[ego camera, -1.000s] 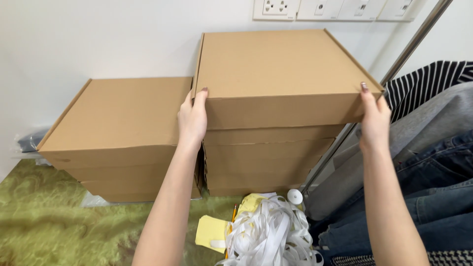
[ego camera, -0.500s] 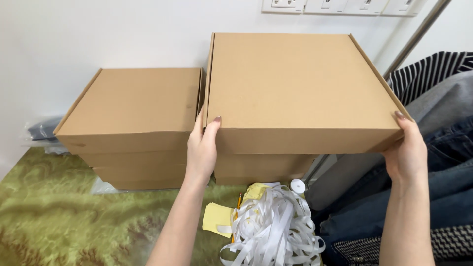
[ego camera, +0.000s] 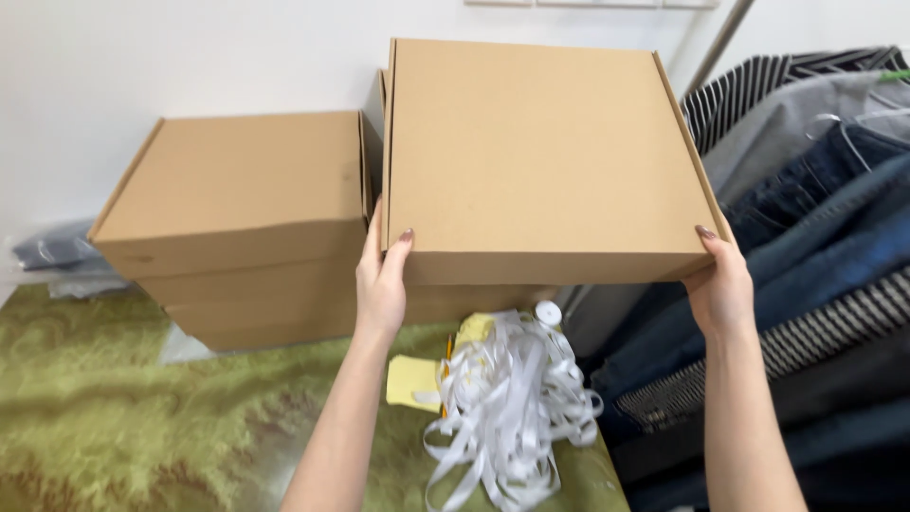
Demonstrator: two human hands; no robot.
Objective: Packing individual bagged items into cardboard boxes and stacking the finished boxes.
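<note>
A flat brown cardboard box [ego camera: 540, 156] is held at the centre of the view, raised clear of the green patterned surface [ego camera: 142, 417] below. Its lid faces upward and is closed. Its near front wall is turned toward the person, and its longer edge is seen to run left to right, directly between the hands.

The left hand [ego camera: 381, 283] is pressed flat against the box's near left corner, fingers extended upward along the side and thumb at the front. The right hand [ego camera: 722, 284] is placed at the near right corner in the same way, fingers spread and laid against the side wall. Neither hand is curled around anything; the box is clamped between the two palms. Both hands are equally close to the box, each in contact with it. The box lies ahead of and slightly above the wrists.

Beneath and behind the held box, further brown boxes [ego camera: 464, 299] of like kind are partly visible. To the left, a separate stack of cardboard boxes [ego camera: 237, 218] is set against the white wall [ego camera: 190, 47], just beside the held box.

Below the box, a tangle of white ribbon [ego camera: 512, 398] and some yellow paper pieces [ego camera: 409, 381] are noted. Hanging garments [ego camera: 815, 218], denim and striped, are ranged to the right.
</note>
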